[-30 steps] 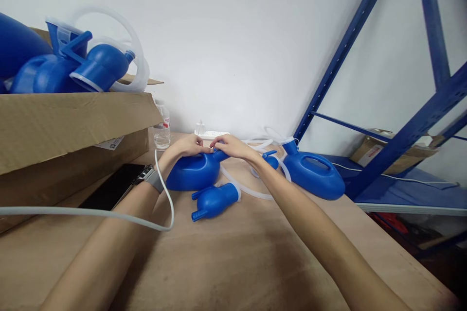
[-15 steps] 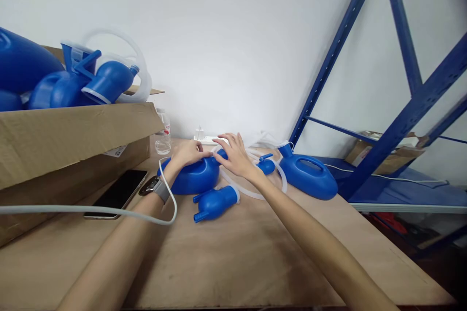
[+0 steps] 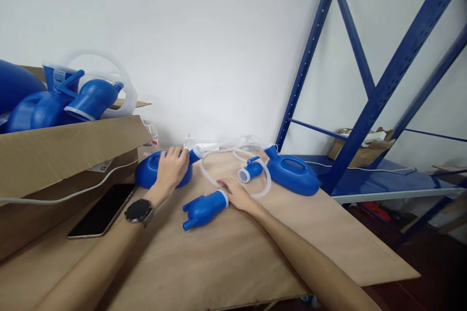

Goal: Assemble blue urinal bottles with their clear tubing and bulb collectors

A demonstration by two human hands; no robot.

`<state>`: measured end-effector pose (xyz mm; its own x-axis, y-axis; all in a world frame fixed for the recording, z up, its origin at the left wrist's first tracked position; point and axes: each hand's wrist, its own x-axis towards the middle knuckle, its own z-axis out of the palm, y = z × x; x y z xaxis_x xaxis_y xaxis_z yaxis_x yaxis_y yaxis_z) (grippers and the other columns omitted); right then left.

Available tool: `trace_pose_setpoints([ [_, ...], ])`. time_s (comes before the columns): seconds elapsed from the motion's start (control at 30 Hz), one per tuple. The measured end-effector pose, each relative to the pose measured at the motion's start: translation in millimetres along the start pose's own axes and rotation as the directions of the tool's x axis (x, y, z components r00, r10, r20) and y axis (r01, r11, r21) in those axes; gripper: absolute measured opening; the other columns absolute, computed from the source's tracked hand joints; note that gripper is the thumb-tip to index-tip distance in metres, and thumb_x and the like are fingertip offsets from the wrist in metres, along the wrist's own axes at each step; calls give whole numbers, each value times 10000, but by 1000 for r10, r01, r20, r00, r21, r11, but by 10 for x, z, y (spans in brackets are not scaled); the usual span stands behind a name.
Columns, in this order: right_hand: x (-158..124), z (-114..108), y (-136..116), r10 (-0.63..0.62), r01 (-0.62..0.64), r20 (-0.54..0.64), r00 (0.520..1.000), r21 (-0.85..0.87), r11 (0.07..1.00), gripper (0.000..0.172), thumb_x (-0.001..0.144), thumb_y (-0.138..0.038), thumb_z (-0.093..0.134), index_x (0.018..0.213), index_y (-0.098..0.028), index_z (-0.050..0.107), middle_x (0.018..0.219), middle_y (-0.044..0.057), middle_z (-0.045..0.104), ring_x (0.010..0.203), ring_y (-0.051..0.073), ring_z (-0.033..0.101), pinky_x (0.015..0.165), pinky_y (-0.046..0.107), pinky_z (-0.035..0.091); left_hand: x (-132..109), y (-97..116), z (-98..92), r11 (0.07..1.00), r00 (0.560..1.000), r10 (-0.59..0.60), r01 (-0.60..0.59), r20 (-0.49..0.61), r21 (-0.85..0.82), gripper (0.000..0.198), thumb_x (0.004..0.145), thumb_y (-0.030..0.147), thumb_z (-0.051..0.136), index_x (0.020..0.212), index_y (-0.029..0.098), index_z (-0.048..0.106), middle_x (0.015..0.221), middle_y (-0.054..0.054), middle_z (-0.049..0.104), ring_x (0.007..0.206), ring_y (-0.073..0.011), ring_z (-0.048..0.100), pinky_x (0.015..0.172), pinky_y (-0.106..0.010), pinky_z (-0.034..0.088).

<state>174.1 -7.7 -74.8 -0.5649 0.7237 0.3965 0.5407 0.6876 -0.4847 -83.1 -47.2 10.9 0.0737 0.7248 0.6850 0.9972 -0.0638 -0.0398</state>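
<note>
My left hand [image 3: 171, 170] is closed around the handle of a blue plastic urinal bottle [image 3: 146, 171] that lies on its side, its neck pointing right. My right hand [image 3: 235, 195] is low over the table, fingers stretched out and slightly bent, beside the white rim of a blue funnel-shaped cup [image 3: 206, 210]. A clear tube [image 3: 208, 173] runs close to those fingertips; whether they touch it I cannot tell. Farther right are a smaller-looking blue cup [image 3: 251, 170] inside the tube's loop and a second blue urinal bottle [image 3: 294, 174].
At left, a cardboard box [image 3: 73, 148] holds several blue bottles and cups with a coiled tube. A phone [image 3: 102, 211] lies before it, under a white cable [image 3: 69, 199]. A water bottle [image 3: 151, 133] and power strip [image 3: 207, 146] stand behind. Blue shelving [image 3: 365, 182] is at right.
My left hand has moved from the bottle's neck area onto its handle. My right hand has come away from the neck, down and toward me beside the cup. The view has turned right.
</note>
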Motion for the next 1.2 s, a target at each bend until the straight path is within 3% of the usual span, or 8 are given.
trace_pose_setpoints([
  [0.1, 7, -60, 38, -21, 21, -36, 999, -4, 1000, 362, 1031, -298, 420, 1332, -207, 599, 1248, 116, 678, 1173, 240, 627, 1045, 416, 472, -301, 135, -164, 947, 940, 157, -57, 302, -317, 449, 1036, 470, 321, 1080, 207, 683, 956, -100, 743, 868, -275, 683, 778, -379, 474],
  [0.27, 1, -189, 41, -9, 10, -89, 996, 7, 1000, 380, 1028, -262, 400, 1356, -212, 584, 1259, 113, 667, 1166, 228, 629, 1053, 409, 474, -710, 137, -302, 730, 746, 443, 21, 497, -683, 831, 741, 650, 735, 1452, 278, 517, 1450, -92, 583, 1268, -335, 584, 1053, -411, 455],
  [0.5, -60, -174, -5, -130, 120, -19, 991, -261, 958, 451, 996, -183, 437, 1432, -234, 539, 1403, 142, 574, 1310, 288, 528, 1087, 496, 431, -755, -159, -214, 598, 800, 301, 265, 518, -757, 743, 694, 428, 806, 1389, 283, 588, 1406, -75, 622, 1245, -345, 596, 1068, -462, 467],
  [0.8, -131, -183, -278, -81, 44, 155, 985, 234, 971, 499, 976, -406, 549, 1438, -219, 558, 1481, 88, 565, 1373, 279, 527, 1176, 474, 389, -667, -297, -146, 76, 803, -169, 588, 571, -805, 520, 784, 631, 696, 1059, 191, 664, 1008, -69, 710, 947, -272, 676, 766, -344, 582],
  [0.93, -37, -306, -392, -96, 48, 119, 988, 356, 933, 483, 993, -379, 501, 1454, -238, 533, 1524, 68, 521, 1410, 255, 490, 1169, 455, 407, -689, -283, -97, -19, 766, -262, 604, 587, -797, 510, 757, 654, 714, 1000, 210, 654, 932, -30, 667, 856, -221, 650, 693, -296, 569],
  [1.03, 157, -580, -245, -54, 60, -66, 996, 87, 994, 379, 988, -278, 453, 1305, -221, 654, 1473, 79, 574, 1393, 248, 503, 1188, 457, 366, -704, -282, -65, -104, 751, -260, 603, 607, -791, 540, 749, 676, 706, 1010, 208, 640, 923, -31, 651, 835, -225, 642, 675, -315, 564],
  [1.1, 298, -826, -27, 93, -130, -219, 971, -162, 978, 388, 970, -210, 430, 1284, -204, 657, 1413, 103, 617, 1392, 267, 495, 1199, 474, 326, -712, -277, -53, -82, 747, -256, 615, 613, -784, 553, 739, 685, 707, 1004, 203, 645, 932, -39, 659, 850, -231, 637, 664, -302, 543],
  [1.2, 416, -1153, 383, 497, -563, -298, 815, -201, 802, 418, 956, -252, 486, 1346, -139, 585, 1424, 215, 574, 1369, 376, 504, 1125, 557, 370, -720, -261, -56, 40, 733, -294, 651, 614, -758, 573, 723, 685, 720, 1044, 212, 681, 1007, -48, 695, 929, -238, 633, 670, -262, 492],
])
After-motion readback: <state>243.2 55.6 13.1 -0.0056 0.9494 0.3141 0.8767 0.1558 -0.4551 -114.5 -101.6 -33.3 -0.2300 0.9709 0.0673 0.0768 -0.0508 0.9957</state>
